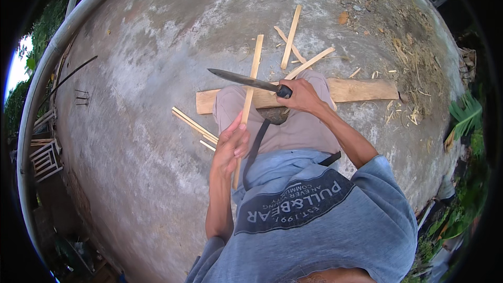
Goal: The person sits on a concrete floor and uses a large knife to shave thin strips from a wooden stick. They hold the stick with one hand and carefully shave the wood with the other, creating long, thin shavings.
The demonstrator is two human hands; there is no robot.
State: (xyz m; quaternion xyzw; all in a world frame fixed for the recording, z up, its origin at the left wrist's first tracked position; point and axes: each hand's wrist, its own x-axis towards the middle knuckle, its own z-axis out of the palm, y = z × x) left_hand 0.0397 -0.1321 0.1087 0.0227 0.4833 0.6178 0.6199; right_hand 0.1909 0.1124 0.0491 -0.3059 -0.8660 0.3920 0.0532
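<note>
A long, pale wooden strip (255,63) runs away from me, upright in the view, with my left hand (233,144) wrapped round its lower part. My right hand (303,96) grips the dark handle of a knife (236,77). The blade points left and crosses the strip above my left hand, seemingly touching it. Beneath the knife, a thick wooden plank (361,89) lies crosswise on the ground at my knees. Between my legs sits a dark, rounded lump (273,115), partly hidden, which I cannot make out. A black strap (257,144) hangs from my waist.
Loose wooden strips (291,36) lie beyond the plank, and a small bundle of thin sticks (195,126) rests left of my leg. Shavings (414,115) litter the concrete at right, near dirt and dry leaves. A curved metal pipe (50,57) and white rack (46,161) stand far left.
</note>
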